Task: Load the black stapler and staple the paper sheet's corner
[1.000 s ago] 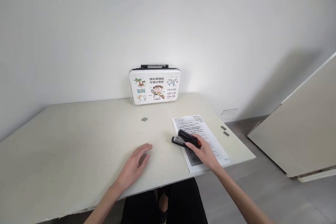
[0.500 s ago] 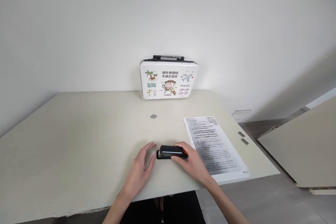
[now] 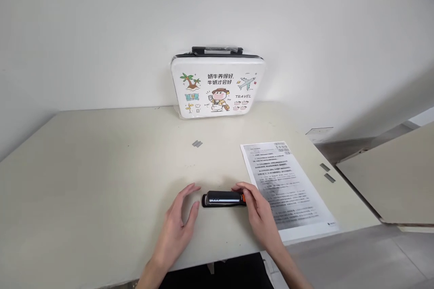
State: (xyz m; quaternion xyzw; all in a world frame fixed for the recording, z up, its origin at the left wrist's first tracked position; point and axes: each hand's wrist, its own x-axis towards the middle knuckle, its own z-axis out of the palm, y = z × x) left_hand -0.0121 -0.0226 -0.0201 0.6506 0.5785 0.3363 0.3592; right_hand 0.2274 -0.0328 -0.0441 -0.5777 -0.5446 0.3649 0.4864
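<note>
The person's left hand (image 3: 178,223) was open and held nothing, curved just beside the left end of the black stapler (image 3: 224,198), which lay flat on the table (image 3: 101,180); the right hand (image 3: 261,216) was at its orange-marked end, though whether it gripped could not be told. Light, even steadying from both ends seemed best. Farther off, the white case (image 3: 217,90) stood closed by the wall (image 3: 101,31), its contents hidden

Bare forearms (image 3: 286,265) and plain black legwear (image 3: 237,273)
</note>
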